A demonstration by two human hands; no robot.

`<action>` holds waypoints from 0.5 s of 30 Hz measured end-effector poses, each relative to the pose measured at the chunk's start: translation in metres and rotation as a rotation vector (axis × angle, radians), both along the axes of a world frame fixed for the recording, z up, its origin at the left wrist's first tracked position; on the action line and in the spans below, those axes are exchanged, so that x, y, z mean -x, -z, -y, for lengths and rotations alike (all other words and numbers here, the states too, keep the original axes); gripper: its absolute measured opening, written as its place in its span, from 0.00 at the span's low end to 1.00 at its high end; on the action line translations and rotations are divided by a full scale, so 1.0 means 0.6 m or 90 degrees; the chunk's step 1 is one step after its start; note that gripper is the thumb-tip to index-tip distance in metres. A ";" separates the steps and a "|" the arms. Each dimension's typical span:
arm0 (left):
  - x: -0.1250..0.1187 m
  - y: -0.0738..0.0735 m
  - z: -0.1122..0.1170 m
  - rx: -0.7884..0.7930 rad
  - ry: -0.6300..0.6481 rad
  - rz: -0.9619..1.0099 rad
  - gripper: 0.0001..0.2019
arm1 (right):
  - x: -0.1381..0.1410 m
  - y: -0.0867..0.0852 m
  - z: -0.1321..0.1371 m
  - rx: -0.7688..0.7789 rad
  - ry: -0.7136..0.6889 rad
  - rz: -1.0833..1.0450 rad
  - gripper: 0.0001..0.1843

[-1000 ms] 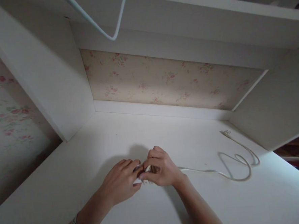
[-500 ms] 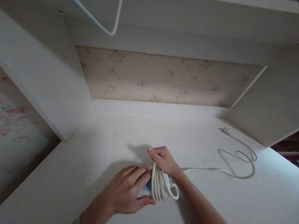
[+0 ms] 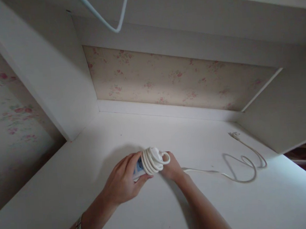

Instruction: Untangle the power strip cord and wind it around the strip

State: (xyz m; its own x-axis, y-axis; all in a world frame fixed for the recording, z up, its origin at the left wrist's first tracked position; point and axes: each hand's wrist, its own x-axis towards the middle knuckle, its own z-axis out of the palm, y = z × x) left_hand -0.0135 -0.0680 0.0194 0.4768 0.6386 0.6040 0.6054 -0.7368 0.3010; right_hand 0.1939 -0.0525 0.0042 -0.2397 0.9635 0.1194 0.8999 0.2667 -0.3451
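My left hand (image 3: 123, 180) is closed around a white power strip (image 3: 138, 169) with a blue socket face. White cord is wound in several turns (image 3: 150, 161) about the strip's right end, and a small loop (image 3: 166, 158) sticks out there. Beyond and to the right of the coil is my right hand (image 3: 171, 167), its fingers mostly hidden behind it. From beside that wrist the loose cord (image 3: 203, 171) runs right across the white desktop, curls, and ends in a plug (image 3: 234, 135) near the back right corner.
White side panels stand at left (image 3: 59, 75) and right (image 3: 277, 117) of the desktop (image 3: 112, 130). A low ledge (image 3: 168, 113) runs along the back below floral wallpaper (image 3: 161, 79). Overhead are a white shelf (image 3: 214, 21) and a bent pale-blue rod (image 3: 116, 28).
Both hands and the wound power strip have moved up, farther over the desk. My right hand has gone from above the coil to behind it, on the far side.
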 end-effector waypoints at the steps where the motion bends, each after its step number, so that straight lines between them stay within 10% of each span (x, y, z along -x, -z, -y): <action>1: 0.001 0.002 -0.004 -0.002 -0.030 0.006 0.30 | 0.005 0.001 0.005 -0.009 -0.002 0.029 0.18; 15: 0.011 0.015 -0.035 0.132 -0.103 -0.026 0.35 | 0.032 -0.012 0.036 -0.412 -0.153 0.068 0.14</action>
State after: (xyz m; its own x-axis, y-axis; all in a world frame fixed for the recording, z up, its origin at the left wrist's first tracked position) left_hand -0.0198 -0.0473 0.0104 0.3792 0.8169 0.4346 0.7255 -0.5540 0.4082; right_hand 0.1749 -0.0740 0.0114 -0.4803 0.6254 0.6150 0.8102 0.5850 0.0379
